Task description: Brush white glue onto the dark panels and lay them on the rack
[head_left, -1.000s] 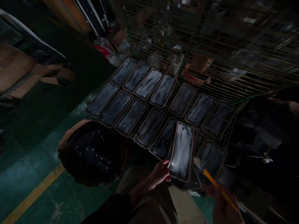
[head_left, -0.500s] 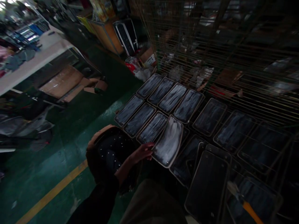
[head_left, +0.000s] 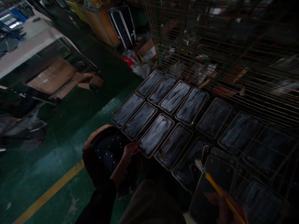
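My left hand (head_left: pixel 130 150) is at the near left edge of a dark rectangular panel (head_left: pixel 156 135) with rounded corners and streaky white coating. Its fingers are closed at that edge, and the panel lies flat in the near row. My right hand (head_left: pixel 225 203), dim and partly cut off at the bottom, grips a brush (head_left: pixel 216 186) with a yellow handle and pale bristles. The bristles are above a stack of plain dark panels (head_left: pixel 213 183). Several more streaked panels (head_left: pixel 140 119) lie in two rows around it.
An open round container (head_left: pixel 98 132) with dark, white-dotted contents stands left of the panels. Behind them rises a wire rack (head_left: pixel 210 46). At the left are a pale-topped table (head_left: pixel 30 40) and a cardboard box (head_left: pixel 52 76). A yellow line (head_left: pixel 49 193) crosses the green floor.
The panel in my left hand has gone from raised and bent to flat in the near row. My right hand has come into view, and the brush has moved up and left.
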Motion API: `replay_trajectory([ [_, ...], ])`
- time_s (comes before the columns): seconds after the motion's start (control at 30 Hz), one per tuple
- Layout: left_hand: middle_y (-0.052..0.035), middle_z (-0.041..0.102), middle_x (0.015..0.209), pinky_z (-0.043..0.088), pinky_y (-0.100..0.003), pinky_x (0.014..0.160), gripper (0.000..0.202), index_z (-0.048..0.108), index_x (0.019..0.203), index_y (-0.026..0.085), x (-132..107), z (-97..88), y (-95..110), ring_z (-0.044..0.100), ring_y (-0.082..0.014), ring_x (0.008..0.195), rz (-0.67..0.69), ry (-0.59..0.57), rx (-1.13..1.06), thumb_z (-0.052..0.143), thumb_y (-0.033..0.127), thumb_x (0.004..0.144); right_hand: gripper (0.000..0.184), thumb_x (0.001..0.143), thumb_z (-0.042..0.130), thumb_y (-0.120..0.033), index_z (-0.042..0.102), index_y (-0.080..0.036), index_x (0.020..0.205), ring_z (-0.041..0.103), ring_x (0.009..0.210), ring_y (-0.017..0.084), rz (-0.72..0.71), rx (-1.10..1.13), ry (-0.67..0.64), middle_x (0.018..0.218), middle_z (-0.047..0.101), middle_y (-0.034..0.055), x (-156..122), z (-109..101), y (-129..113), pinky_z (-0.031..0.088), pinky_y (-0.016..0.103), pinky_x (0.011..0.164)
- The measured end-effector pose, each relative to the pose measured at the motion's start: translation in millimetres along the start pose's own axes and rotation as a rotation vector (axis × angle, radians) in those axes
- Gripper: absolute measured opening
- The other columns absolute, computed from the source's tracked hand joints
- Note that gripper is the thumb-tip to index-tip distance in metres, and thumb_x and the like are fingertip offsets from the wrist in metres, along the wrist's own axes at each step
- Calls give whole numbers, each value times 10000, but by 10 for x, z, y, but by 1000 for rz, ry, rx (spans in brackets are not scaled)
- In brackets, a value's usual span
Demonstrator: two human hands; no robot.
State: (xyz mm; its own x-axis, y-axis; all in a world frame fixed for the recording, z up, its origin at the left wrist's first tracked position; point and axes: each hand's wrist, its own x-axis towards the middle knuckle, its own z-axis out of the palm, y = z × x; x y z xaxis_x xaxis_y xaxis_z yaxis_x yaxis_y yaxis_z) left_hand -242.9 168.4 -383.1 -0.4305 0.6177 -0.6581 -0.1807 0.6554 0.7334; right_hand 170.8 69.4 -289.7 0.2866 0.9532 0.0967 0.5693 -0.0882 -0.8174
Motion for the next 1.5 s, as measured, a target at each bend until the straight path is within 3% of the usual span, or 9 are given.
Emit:
replay_trajectory([
  [0.2, 15, 607, 578, 431, -192, 506, 478, 688, 828, 109, 76, -14, -128, 539, -69, 486, -71, 69, -145, 845, 396, 481, 266, 980, 466, -302, 577, -220, 1207, 709, 823, 157, -279, -62, -301, 981, 725, 35, 788, 991, -429, 562, 244, 679],
  [0.33, 13, 606, 572, 411, -182, 493, 481, 694, 811, 113, 169, -73, -171, 539, -69, 488, -104, 76, -221, 866, 392, 459, 284, 983, 432, -222, 549, -221, 1242, 677, 979, 158, -514, -57, -403, 1134, 687, 49, 1376, 1647, -497, 551, 264, 820],
  [0.47, 9, 618, 598, 410, -186, 493, 489, 692, 808, 115, 253, -106, -175, 541, -69, 489, -111, 89, -272, 864, 419, 466, 304, 967, 438, -172, 569, -240, 1233, 666, 1001, 157, -609, -195, -470, 1144, 684, 35, 1727, 2067, -522, 538, 248, 818],
  [0.6, 19, 603, 581, 414, -182, 498, 471, 674, 754, 112, 293, -98, -147, 531, -61, 486, -120, 102, -295, 866, 427, 461, 317, 948, 457, -143, 588, -261, 1212, 663, 996, 156, -628, -312, -520, 1148, 682, 19, 1906, 2332, -534, 535, 229, 770],
  [0.73, 21, 593, 582, 434, -183, 516, 469, 664, 747, 109, 319, -94, -154, 534, -60, 499, -115, 107, -299, 860, 439, 478, 372, 916, 460, -84, 580, -246, 1228, 655, 998, 158, -629, -366, -592, 1162, 675, 21, 1960, 2353, -451, 532, 250, 814],
  [1.0, 23, 586, 583, 432, -186, 510, 456, 661, 766, 106, 336, -126, -167, 525, -60, 494, -90, 87, -299, 850, 437, 517, 425, 875, 487, -68, 589, -269, 1235, 674, 954, 162, -604, -430, -689, 1150, 686, 20, 1878, 1818, -495, 543, 262, 788],
  [1.23, 26, 586, 599, 443, -195, 525, 446, 652, 746, 114, 326, -112, -151, 531, -63, 510, -84, 94, -296, 848, 438, 510, 357, 900, 491, -88, 596, -235, 1208, 655, 1010, 164, -596, -367, -720, 1161, 676, 35, 1915, 2147, -716, 520, 257, 821],
  [1.37, 22, 582, 595, 433, -200, 519, 450, 642, 724, 116, 339, -108, -156, 519, -61, 497, -74, 94, -294, 846, 449, 501, 371, 899, 486, -71, 580, -241, 1216, 662, 993, 168, -547, -368, -758, 1145, 682, 27, 1704, 2034, -601, 522, 273, 827],
  [1.5, 19, 575, 577, 437, -208, 521, 471, 646, 743, 112, 353, -113, -150, 517, -68, 495, -89, 84, -282, 838, 468, 501, 390, 882, 480, -40, 578, -229, 1208, 667, 983, 162, -519, -270, -799, 1122, 691, 42, 1215, 1943, -592, 527, 282, 860],
])
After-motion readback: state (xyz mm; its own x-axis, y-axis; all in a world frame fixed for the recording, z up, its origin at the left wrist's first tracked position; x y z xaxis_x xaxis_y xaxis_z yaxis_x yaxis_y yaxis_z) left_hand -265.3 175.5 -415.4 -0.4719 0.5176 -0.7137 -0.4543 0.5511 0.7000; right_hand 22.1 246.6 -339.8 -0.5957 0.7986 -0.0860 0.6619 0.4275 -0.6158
